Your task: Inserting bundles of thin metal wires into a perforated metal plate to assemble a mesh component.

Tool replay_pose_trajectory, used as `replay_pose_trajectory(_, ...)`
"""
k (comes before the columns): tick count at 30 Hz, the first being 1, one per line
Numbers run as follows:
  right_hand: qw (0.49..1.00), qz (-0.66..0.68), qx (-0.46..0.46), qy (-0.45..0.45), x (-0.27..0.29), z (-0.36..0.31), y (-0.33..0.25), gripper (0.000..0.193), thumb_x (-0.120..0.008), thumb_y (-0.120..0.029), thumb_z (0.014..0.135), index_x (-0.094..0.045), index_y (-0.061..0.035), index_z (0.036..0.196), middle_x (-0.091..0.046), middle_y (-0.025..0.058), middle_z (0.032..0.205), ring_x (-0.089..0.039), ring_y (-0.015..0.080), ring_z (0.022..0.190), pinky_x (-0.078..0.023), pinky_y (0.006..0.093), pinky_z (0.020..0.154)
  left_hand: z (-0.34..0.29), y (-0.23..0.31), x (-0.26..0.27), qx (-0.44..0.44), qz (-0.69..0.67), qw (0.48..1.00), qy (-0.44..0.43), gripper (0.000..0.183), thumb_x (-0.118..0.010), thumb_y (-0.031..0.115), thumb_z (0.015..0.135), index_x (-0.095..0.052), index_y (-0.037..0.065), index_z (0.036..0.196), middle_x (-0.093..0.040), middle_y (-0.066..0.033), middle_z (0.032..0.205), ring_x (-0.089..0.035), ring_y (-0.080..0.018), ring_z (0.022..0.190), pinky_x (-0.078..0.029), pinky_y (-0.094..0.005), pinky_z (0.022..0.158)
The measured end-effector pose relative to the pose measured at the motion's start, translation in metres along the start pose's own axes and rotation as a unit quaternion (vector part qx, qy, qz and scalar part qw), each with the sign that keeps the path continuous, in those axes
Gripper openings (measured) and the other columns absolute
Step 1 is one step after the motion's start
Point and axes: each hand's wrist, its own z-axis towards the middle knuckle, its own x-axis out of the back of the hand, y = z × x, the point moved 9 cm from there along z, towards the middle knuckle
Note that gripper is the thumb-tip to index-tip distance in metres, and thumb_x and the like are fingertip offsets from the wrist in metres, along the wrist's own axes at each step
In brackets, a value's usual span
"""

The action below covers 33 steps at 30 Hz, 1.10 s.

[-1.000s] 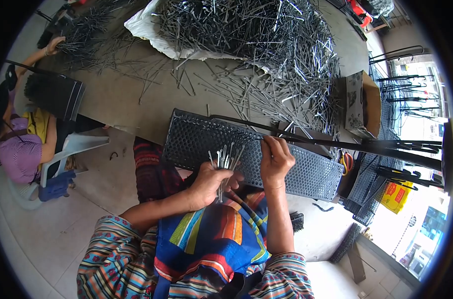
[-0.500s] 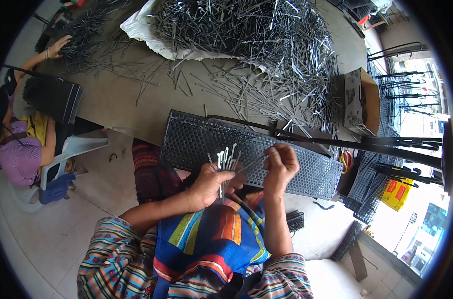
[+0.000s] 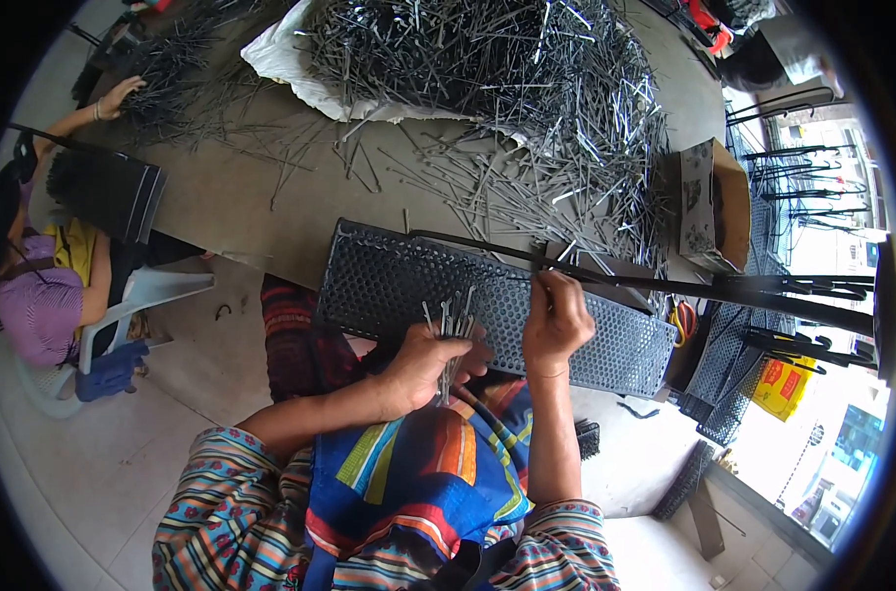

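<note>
A: Head cam, only view I've got. What are the hands on?

B: Left hand (image 3: 416,366), near seven o'clock just off centre, has its fingers wrapped round a bunch of thin rods (image 3: 452,320), ends fanning up toward twelve. Right hand (image 3: 558,320) is between three and four, fingers curled in at the upper edge of the black perforated panel (image 3: 369,276). Can't tell if they're pinching anything there.

A: And the panel?

B: Middle of the view, one end toward ten, the other between three and four. Long flat strip, rows of little round holes, dull sheen. I'd guess light and fairly stiff, maybe a bit whippy along its length, so hold it by the rim.

A: Rods slippery?

B: Probably. They look like smooth metal, skinny with knobby ends. Each one should weigh next to nothing and not break easily, but a loose bunch could slide apart. I'd grip mid-shaft and pick singles near the tip. There's a bristly, tangled heap of rods (image 3: 477,69) at twelve on the counter (image 3: 241,187), with crinkly white sack material (image 3: 273,44) at eleven. Stiff-sided cardboard box (image 3: 699,202) between two and three.
</note>
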Motion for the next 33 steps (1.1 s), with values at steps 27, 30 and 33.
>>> replay_pose_trajectory(27,0.872,0.349,-0.343,0.022,0.002,-0.038,0.049,0.004,-0.059,0.002,0.088,-0.058,-0.0019,0.088,-0.065,0.0067,0.077,-0.042,0.0040,0.046,-0.032,0.0188,0.041,-0.010,-0.015,0.002,0.041,0.050,0.998,-0.025,0.019,-0.054,0.001,0.090,-0.064,-0.003,0.105,-0.070,-0.0152,0.092,-0.070,-0.0214,0.077,-0.057,-0.0311,0.068)
replay_pose_trajectory(30,0.918,0.297,-0.249,0.079,0.014,-0.026,0.049,0.006,-0.057,0.005,0.089,-0.057,-0.0012,0.091,-0.066,0.0075,0.081,-0.045,0.0032,0.049,-0.035,0.0175,0.043,-0.019,-0.048,0.010,0.096,0.095,0.989,-0.067,0.020,-0.055,0.002,0.089,-0.064,-0.005,0.106,-0.070,-0.0149,0.091,-0.070,-0.0224,0.076,-0.058,-0.0319,0.070)
replay_pose_trajectory(33,0.954,0.211,-0.196,0.087,0.018,-0.023,0.048,0.008,-0.058,0.006,0.089,-0.058,-0.0011,0.093,-0.067,0.0062,0.082,-0.049,0.0029,0.052,-0.038,0.0171,0.046,-0.026,-0.063,0.011,0.133,0.147,0.973,-0.119,0.024,-0.054,0.000,0.088,-0.062,-0.006,0.109,-0.070,-0.0150,0.089,-0.069,-0.0213,0.074,-0.058,-0.0312,0.072)
